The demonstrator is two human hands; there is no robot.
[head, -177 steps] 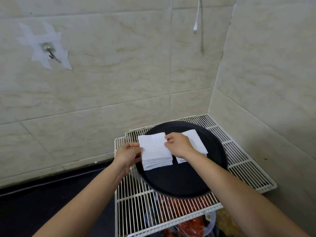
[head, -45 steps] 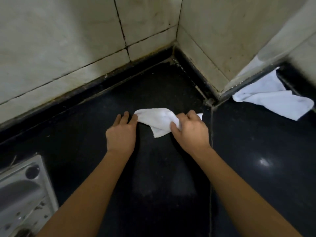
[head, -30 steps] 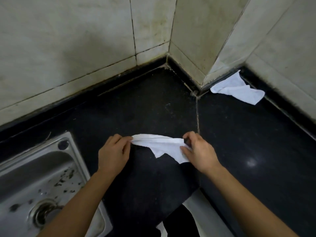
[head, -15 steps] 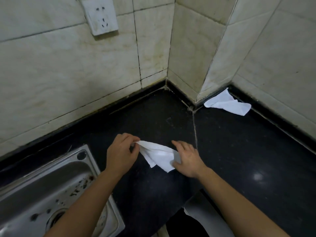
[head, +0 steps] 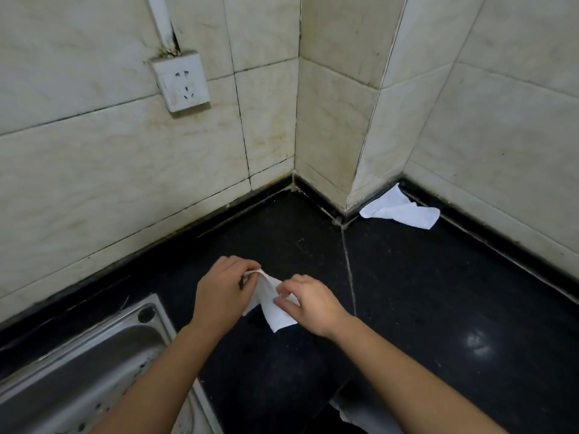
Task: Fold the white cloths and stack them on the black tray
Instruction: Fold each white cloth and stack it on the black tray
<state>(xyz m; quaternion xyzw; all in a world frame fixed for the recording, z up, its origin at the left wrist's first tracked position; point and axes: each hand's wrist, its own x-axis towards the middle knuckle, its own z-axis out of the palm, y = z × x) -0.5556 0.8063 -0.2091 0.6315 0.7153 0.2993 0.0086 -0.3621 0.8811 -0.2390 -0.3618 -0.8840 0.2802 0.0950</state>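
Note:
A small white cloth (head: 272, 303) hangs crumpled between my two hands, just above the black counter (head: 423, 302). My left hand (head: 221, 294) pinches its upper corner with thumb and fingers. My right hand (head: 308, 300) holds its right edge with the fingertips. A second white cloth (head: 402, 211) lies loose and unfolded on the counter at the far right, against the foot of the tiled wall corner. The black tray is out of view.
A steel sink (head: 84, 368) fills the lower left, its rim close to my left forearm. Tiled walls enclose the counter at the back and right. A wall socket (head: 181, 81) sits high on the left wall. A pale scrap (head: 360, 411) shows at the bottom edge.
The view has tilted up and the hands have drawn closer together. The cloth, stretched out between them a second ago, is now bunched and hanging. My right hand has gone from flat to pinching.

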